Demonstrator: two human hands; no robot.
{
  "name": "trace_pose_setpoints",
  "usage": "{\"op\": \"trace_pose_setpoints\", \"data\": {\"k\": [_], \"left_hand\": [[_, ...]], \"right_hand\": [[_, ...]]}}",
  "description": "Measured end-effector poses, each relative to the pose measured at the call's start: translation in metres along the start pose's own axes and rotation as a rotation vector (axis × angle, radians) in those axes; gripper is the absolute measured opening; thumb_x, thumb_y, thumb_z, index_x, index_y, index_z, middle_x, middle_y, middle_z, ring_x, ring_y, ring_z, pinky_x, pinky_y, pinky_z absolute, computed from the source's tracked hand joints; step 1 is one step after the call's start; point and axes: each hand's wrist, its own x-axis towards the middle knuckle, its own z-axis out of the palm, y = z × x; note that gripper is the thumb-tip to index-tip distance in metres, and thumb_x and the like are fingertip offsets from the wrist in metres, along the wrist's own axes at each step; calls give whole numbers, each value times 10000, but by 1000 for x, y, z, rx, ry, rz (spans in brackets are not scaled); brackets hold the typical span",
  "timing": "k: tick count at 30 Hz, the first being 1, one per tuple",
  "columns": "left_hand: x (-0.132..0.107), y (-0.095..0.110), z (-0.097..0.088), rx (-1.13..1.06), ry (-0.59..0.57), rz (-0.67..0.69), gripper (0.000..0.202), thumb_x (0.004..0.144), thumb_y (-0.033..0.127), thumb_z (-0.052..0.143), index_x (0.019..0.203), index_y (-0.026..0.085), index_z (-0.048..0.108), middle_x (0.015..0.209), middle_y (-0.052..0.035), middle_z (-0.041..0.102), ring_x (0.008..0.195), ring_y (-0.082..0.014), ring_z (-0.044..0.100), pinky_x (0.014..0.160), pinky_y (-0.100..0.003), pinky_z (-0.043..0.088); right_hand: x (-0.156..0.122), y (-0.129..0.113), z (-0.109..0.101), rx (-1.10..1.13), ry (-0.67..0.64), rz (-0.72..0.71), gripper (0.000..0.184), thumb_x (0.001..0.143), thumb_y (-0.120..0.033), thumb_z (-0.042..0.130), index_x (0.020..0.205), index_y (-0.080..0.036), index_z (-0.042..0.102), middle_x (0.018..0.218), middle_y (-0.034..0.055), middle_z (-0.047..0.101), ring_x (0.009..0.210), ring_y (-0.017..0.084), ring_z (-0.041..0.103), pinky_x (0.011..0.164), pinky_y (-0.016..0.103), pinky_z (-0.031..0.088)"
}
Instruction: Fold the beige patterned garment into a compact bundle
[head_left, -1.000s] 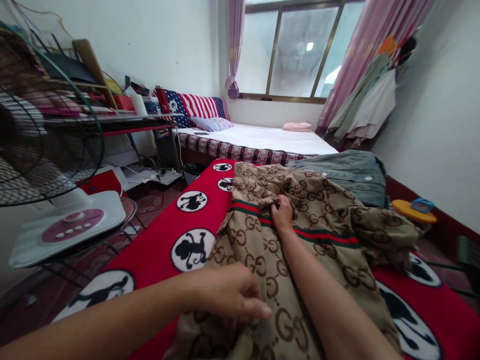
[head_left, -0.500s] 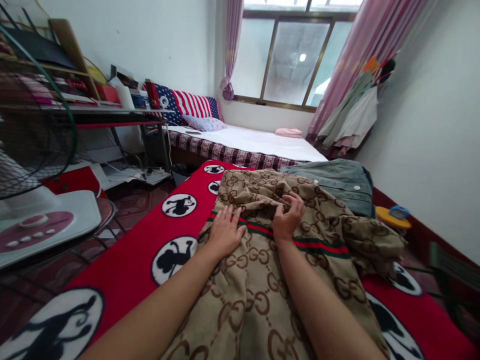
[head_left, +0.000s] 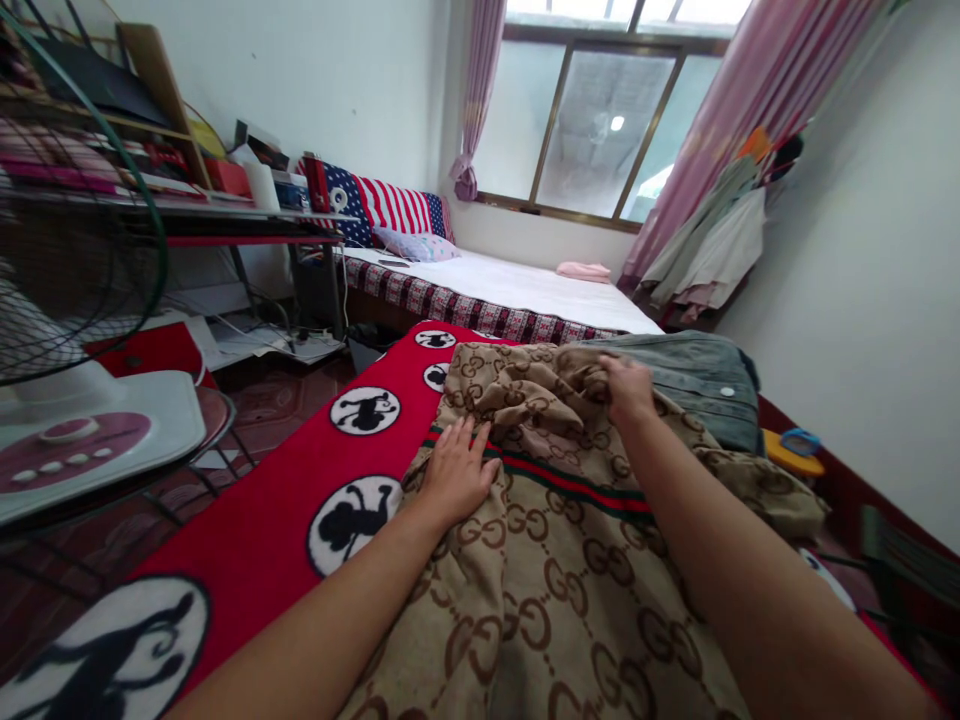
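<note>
A tan monogram-print garment [head_left: 540,590] with a red-and-green stripe lies on a red monkey-print blanket [head_left: 262,520]. The left hand [head_left: 457,472] rests flat on it, fingers spread, holding nothing; the right hand [head_left: 628,390] curls its fingers closed around a gathered fold.

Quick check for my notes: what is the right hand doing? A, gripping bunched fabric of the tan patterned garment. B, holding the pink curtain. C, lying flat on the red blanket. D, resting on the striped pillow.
A. The right hand is curled closed on a bunched fold of the tan G-patterned garment.
</note>
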Motion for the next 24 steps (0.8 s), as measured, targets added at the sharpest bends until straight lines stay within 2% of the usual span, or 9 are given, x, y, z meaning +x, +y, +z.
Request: {"op": "trace_pose_setpoints", "data": {"k": [3,5,9,13,15,16,18,20,24], "left_hand": [[0,0,0,-7,17,20,577,943,450,446,1453,180,434,1523,-142,384,1419,-281,337,1174,-442,251],[0,0,1,-17,16,32,552,943,445,451,1448,223,444,1527,-118,385,1418,-278,339,1168,-452,260],[-1,0,1,-35,8,48,522,945,432,455,1443,278,453,1527,-102,389,1413,-298,342,1161,-472,258],[0,1,1,-20,16,47,526,946,452,455,1443,278,454,1522,-109,395,1404,-302,355,1160,-460,258],[0,2,1,-14,18,45,527,948,459,454,1443,277,453,1523,-110,395,1404,-300,356,1161,-457,258],[0,2,1,-13,16,45,526,948,457,455,1443,277,454,1522,-111,395,1405,-301,355,1161,-458,258],[0,2,1,-19,12,44,524,948,448,463,1442,277,453,1520,-113,398,1406,-301,354,1162,-458,260],[-1,1,0,-32,24,41,549,940,440,484,1459,269,427,1529,-127,378,1410,-299,348,1162,-450,264],[-3,2,-3,-56,96,8,733,898,425,560,1529,190,270,1588,-185,208,1457,-302,241,1175,-433,243]], "right_hand": [[-3,-12,-42,438,461,95,73,807,-194,450,865,-225,418,1046,60,618,841,129,682,633,249,571],[-16,-6,-68,635,600,150,153,782,-120,461,849,-242,398,1078,38,600,871,101,681,692,235,578],[-75,24,-97,658,377,287,249,652,-38,592,740,-219,446,829,-22,598,751,107,668,763,285,615],[-133,31,-97,363,-216,330,242,635,-213,729,843,-176,611,861,43,653,791,210,690,604,331,609],[-142,20,-87,96,-447,173,288,709,-334,704,937,-162,664,927,97,679,818,247,690,577,334,579],[-140,14,-79,-26,-461,6,292,751,-360,667,969,-167,674,989,117,681,868,259,683,620,351,574],[-125,4,-62,-264,-335,-396,332,793,-354,625,1079,-189,662,1209,136,632,1082,295,615,813,425,542],[-99,2,-45,-543,-191,-637,464,785,-348,645,1217,-184,607,1344,152,560,1239,332,505,967,491,441],[-41,13,-30,-950,-305,-468,362,874,-400,544,1086,-145,689,982,142,726,972,293,651,843,380,467]]}}
